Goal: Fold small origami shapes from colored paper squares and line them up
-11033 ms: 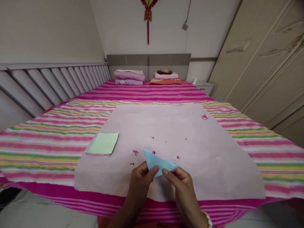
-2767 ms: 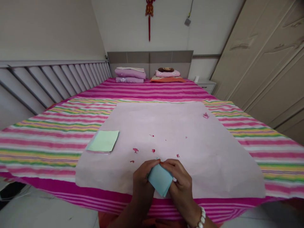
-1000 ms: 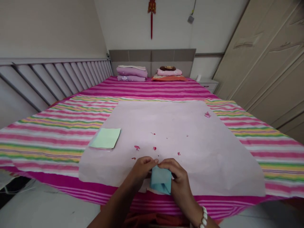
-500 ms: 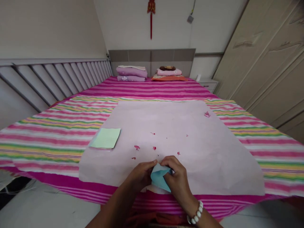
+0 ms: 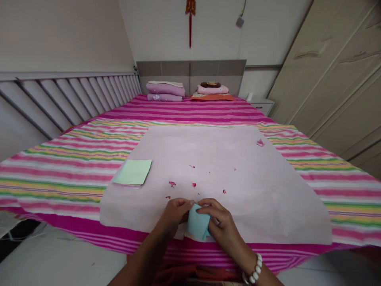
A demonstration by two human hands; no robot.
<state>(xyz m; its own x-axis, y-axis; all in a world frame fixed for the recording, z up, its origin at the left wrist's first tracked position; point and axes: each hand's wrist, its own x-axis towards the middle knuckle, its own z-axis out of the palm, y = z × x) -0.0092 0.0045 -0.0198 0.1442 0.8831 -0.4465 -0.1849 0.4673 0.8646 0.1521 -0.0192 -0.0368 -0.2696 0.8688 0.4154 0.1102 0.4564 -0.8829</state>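
Note:
Between my hands is a light blue sheet of paper (image 5: 197,223), partly folded, just above the near edge of the large pale sheet (image 5: 268,206) on the bed. My left hand (image 5: 175,213) pinches the paper's upper left corner. With fingers over its top right side and the thumb out of sight behind it, my right hand (image 5: 218,220) grips the other side. A bracelet of white beads (image 5: 255,270) circles my right wrist. Small red marks or scraps, such as one red piece (image 5: 194,185), lie on the sheet beyond my hands.
A stack of coloured paper (image 5: 133,172), pale green on top, lies at the sheet's left. At its far right sits a small pink folded paper piece (image 5: 260,143). Folded bedding (image 5: 165,89) rests by the headboard (image 5: 217,68). A white rail (image 5: 74,97) borders the bed's left side.
The blue paper's open upper fold has been brought over and now looks flatter and closed. My right fingers have moved onto its front; the left hand keeps its pinch.

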